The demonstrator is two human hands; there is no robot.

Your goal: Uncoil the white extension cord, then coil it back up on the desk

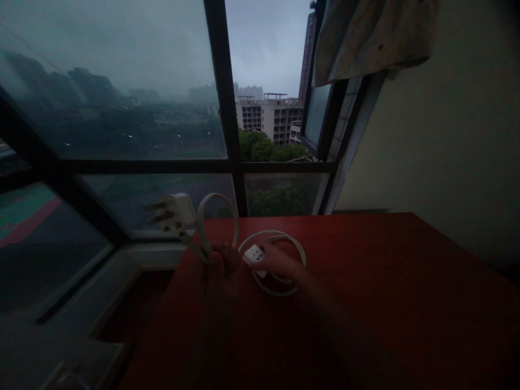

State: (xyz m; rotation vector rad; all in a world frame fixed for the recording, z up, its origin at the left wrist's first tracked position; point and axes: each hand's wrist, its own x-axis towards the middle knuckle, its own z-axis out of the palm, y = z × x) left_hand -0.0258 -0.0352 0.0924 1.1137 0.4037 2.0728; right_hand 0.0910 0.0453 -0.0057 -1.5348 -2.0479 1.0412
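Observation:
A white power cord lies partly coiled (284,238) on a dark red table (385,281). My left hand (217,271) is closed around a loop of the cord, holding it up. The cord's white three-pin plug (173,214) sticks out to the left above that hand, with its prongs pointing left. My right hand (276,262) grips a small white socket block (254,254) at the cord's other end, low over the table inside the coil. The light is dim and both forearms are dark.
A large window with dark frames (227,135) fills the back, showing buildings and trees outside. A window sill (154,252) runs left of the table. A cloth (365,38) hangs at the upper right beside a plain wall (447,162).

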